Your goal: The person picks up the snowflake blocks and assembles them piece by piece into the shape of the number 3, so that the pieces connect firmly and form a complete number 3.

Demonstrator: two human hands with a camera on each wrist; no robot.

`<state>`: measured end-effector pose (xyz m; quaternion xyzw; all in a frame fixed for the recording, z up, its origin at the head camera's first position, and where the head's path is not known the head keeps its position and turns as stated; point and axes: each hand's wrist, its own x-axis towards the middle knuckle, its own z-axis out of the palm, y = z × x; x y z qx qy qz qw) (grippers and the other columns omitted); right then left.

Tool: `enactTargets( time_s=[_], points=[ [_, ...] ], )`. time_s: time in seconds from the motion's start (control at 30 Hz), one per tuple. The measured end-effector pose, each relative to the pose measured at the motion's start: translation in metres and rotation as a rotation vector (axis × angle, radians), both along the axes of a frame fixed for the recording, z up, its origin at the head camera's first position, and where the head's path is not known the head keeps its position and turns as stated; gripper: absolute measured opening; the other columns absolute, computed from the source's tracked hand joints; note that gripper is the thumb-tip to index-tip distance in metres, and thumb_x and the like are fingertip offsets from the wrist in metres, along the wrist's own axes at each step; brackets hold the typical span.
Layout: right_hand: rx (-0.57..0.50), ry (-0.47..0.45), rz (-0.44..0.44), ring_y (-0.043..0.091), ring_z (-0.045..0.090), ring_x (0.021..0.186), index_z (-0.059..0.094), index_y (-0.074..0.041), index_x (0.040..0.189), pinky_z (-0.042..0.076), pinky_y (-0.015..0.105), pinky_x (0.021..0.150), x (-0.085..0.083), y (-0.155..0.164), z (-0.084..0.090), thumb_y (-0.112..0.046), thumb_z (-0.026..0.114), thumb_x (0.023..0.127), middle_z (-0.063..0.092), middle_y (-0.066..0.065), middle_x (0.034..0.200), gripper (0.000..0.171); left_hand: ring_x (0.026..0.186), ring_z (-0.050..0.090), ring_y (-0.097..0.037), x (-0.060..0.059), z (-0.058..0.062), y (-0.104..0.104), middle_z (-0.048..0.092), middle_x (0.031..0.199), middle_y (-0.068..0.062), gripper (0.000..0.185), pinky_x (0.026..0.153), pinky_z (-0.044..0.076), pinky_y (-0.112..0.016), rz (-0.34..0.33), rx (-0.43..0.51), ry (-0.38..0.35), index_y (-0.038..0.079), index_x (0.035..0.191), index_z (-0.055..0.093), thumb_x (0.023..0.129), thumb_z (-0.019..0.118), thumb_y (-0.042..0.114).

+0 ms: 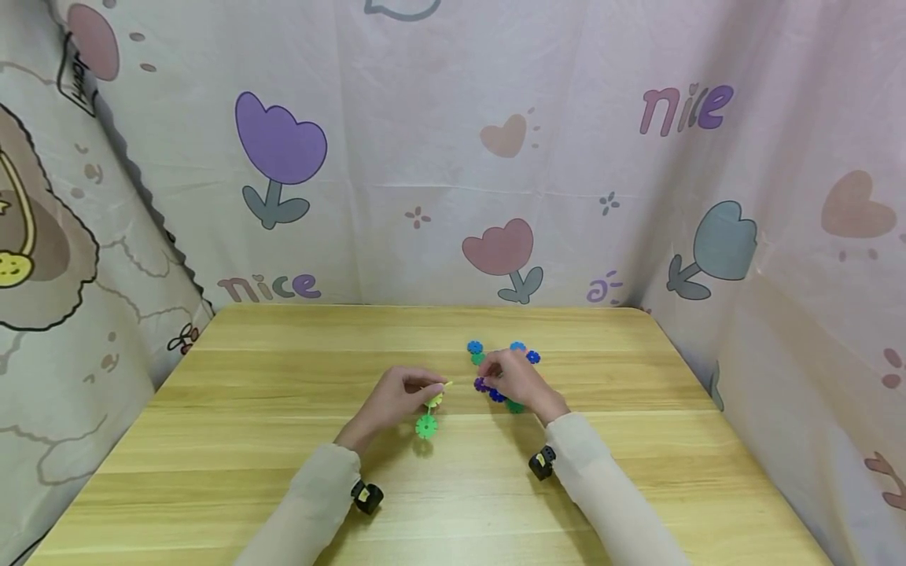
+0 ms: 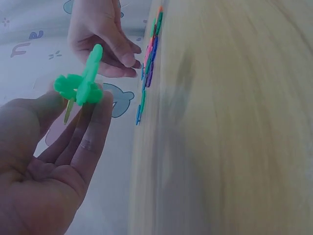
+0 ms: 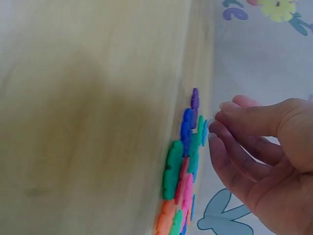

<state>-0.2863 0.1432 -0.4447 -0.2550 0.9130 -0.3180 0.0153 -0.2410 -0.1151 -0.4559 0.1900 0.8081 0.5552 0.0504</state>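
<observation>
My left hand (image 1: 430, 391) pinches a small joined piece of green snowflake discs (image 1: 427, 420) just above the wooden table (image 1: 283, 409). The left wrist view has the green piece (image 2: 80, 87) held at the fingertips of that left hand (image 2: 83, 103). My right hand (image 1: 493, 378) hovers over a loose pile of purple, blue and green discs (image 1: 499, 395). In the right wrist view its fingers (image 3: 230, 120) are loosely bent with their tips beside the pile (image 3: 188, 147), and nothing shows between them.
More blue discs (image 1: 474, 347) lie just behind the right hand. A patterned cloth backdrop (image 1: 453, 157) closes in the table at the back and on both sides. Black wrist cameras (image 1: 366, 497) sit on both sleeves.
</observation>
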Motion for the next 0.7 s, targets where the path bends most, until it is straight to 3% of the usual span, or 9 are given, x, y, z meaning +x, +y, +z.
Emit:
enactTargets(
  time_s=[0.37,0.63,0.7],
  points=[
    [0.079,-0.033,-0.042,0.020,0.073,0.091,0.076,-0.001,0.104,0.062,0.034,0.083,-0.003,-0.009,-0.009,0.002,0.078,0.088,0.075,0.010,0.102,0.016,0.084,0.073,-0.015,-0.001,-0.002,-0.001,0.078,0.101,-0.015,0.025,0.072,0.060,-0.023,-0.022,0.019,0.008,-0.003,0.116,0.074,0.100,0.068,0.016],
    [0.100,-0.001,-0.037,0.017,0.069,0.087,0.078,-0.003,0.098,0.061,0.036,0.084,-0.004,-0.011,-0.011,0.003,0.080,0.085,0.074,0.007,0.095,0.014,0.085,0.072,-0.013,-0.001,-0.001,-0.002,0.077,0.102,-0.014,0.024,0.074,0.060,-0.022,-0.023,0.016,0.006,-0.003,0.116,0.073,0.101,0.067,0.014],
    [0.103,0.010,-0.038,0.015,0.068,0.084,0.078,-0.004,0.096,0.059,0.041,0.095,-0.004,-0.011,-0.012,0.002,0.081,0.084,0.075,0.005,0.091,0.013,0.086,0.073,-0.013,-0.001,-0.002,-0.003,0.077,0.102,-0.014,0.022,0.074,0.060,-0.023,-0.023,0.016,0.002,-0.002,0.116,0.073,0.101,0.067,0.013]
  ],
)
